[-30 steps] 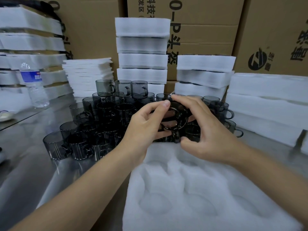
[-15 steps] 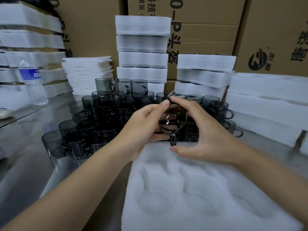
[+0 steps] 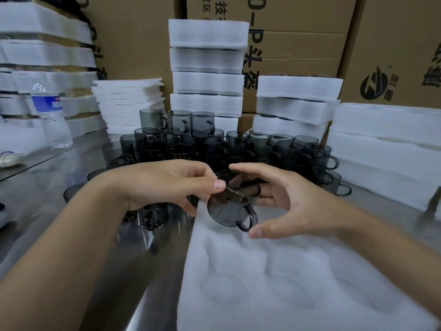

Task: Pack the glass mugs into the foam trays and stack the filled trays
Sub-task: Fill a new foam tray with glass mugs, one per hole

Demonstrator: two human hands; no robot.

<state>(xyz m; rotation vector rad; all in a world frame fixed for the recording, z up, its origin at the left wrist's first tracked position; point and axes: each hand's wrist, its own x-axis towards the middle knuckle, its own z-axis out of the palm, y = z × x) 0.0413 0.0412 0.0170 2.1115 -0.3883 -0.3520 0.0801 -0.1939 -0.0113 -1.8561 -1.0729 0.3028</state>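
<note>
A smoky grey glass mug hangs tilted just above the far edge of a white foam tray, its handle pointing towards me. My left hand pinches its rim from the left. From the right, my right hand curls around it, fingers behind the glass and thumb below the handle. The tray's round pockets nearest me hold nothing. Several more grey mugs stand crowded on the steel table behind my hands, three of them on top of the others.
Stacks of foam trays rise behind the mugs, against cardboard boxes. A pile of thin foam sheets and a water bottle stand at the left. More foam lies at the right.
Both hands have brought the mug down and towards me, from above the mug cluster to the tray's far edge. The mug has turned so its side and handle now face me.
</note>
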